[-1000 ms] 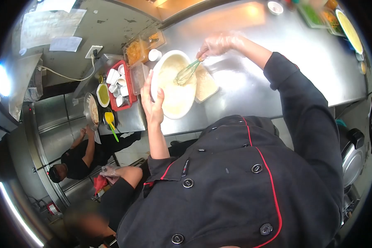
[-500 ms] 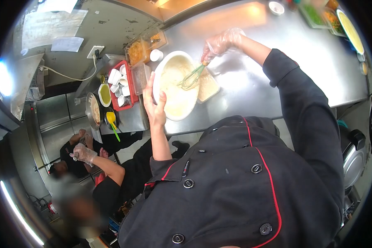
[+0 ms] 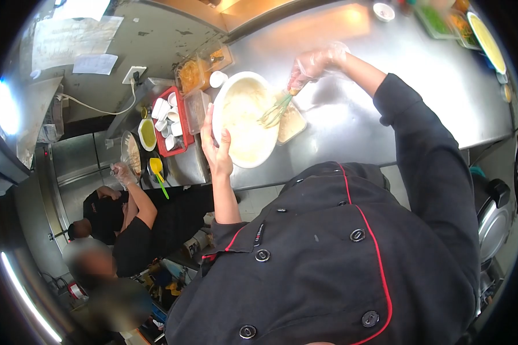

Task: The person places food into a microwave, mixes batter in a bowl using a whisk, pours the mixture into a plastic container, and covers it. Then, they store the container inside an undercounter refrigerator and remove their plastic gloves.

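Note:
My left hand (image 3: 217,150) grips the near left rim of a white bowl (image 3: 217,109), its thumb over the edge and fingers along the outside. The bowl is tilted and holds a pale, creamy mixture (image 3: 244,126). In my right hand (image 3: 311,68), which wears a clear plastic glove, is the handle of a whisk (image 3: 277,110) with green wires. The whisk's wire end rests at the right side of the bowl, over the mixture. Partly hidden behind the bowl is a clear container (image 3: 292,125) with pale contents.
A red basket (image 3: 163,123) of small white cups stands left of the bowl, near containers of orange shreds (image 3: 191,76). A yellow-and-green spatula (image 3: 158,172) lies at the counter's edge. Co-workers (image 3: 133,221) stand at lower left. Vegetable containers (image 3: 435,22) sit at upper right.
My right hand has moved slightly right with the whisk, whose wires shift toward the bowl's right rim. My left hand stays on the bowl. A co-worker's gloved hand has moved toward the pan.

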### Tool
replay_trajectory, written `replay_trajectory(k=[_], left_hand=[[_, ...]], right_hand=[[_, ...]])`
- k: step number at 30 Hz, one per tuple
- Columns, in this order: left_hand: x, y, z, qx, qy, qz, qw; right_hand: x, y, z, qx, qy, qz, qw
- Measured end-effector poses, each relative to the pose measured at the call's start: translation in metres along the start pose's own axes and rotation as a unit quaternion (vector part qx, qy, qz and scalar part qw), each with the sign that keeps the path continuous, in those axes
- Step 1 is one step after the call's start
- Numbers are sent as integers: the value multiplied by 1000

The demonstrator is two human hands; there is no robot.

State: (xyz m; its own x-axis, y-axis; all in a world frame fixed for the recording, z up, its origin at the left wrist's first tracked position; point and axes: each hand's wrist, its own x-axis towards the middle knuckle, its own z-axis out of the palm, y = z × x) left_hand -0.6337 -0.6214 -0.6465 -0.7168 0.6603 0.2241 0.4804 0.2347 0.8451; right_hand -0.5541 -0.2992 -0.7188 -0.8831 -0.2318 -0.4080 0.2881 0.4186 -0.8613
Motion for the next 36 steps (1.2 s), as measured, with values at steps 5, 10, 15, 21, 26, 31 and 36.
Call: replay_trajectory(k=[5,10,15,21,26,31,36], left_hand=[[-2,-8,-6,13,16,11,1000],[-7,-11,-9,-18,64,-52,996],[-13,-17,-3,-54,96,-77,991],[-17,-10,1,-83,109,-96,986],[-25,-10,-3,-107,125,-130,978],[-27,-13,-2,-123,143,-139,972],[-29,-11,4,-117,130,-115,978]], right_hand=[[-20,27,10,-39,42,-98,994],[-65,21,64,-105,198,-188,956],[-52,21,158,-102,393,-364,838],[-55,-15,212,-432,396,-139,798],[-56,8,214,-352,419,-116,829],[-73,-19,220,-420,453,-120,777],[-57,-24,240,-420,447,-79,786]])
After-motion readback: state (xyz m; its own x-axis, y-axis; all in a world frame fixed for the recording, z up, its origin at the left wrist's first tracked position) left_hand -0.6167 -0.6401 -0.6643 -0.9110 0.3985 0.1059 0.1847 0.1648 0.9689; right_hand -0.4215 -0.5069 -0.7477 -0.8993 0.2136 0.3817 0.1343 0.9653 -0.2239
